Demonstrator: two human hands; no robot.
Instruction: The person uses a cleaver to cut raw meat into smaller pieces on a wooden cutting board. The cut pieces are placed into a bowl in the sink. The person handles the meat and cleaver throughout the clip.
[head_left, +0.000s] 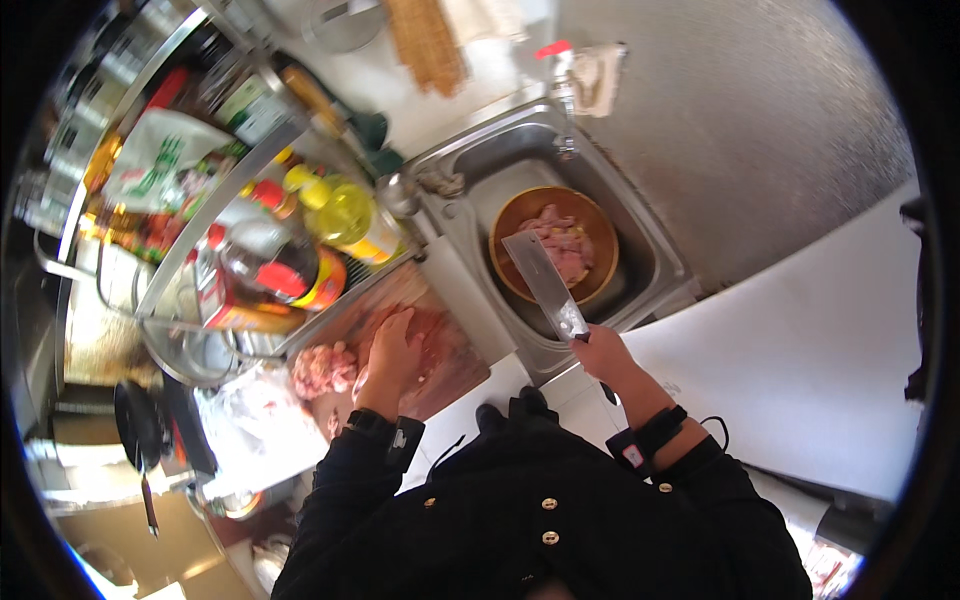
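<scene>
My right hand (606, 354) grips the dark handle of a cleaver (546, 281), whose broad blade reaches over the rim of a brown bowl (504, 264). Pieces of raw meat (568, 244) lie inside that bowl, which sits in a stainless steel sink (634, 225). To the left, my left hand (395, 351) is over a wooden cutting board (454, 360), fingers pointing away from me. Some meat shows beside its fingers, but whether the hand holds any is hidden. A heap of cut raw meat (324, 369) rests on the board's left part.
A rack at left holds an oil bottle (349, 217), a dark sauce bottle (281, 262) and several packages. Behind the sink stands a faucet (564, 97) with a red handle. A plastic bag (259, 412) lies left of the board; a white surface (780, 360) extends at right.
</scene>
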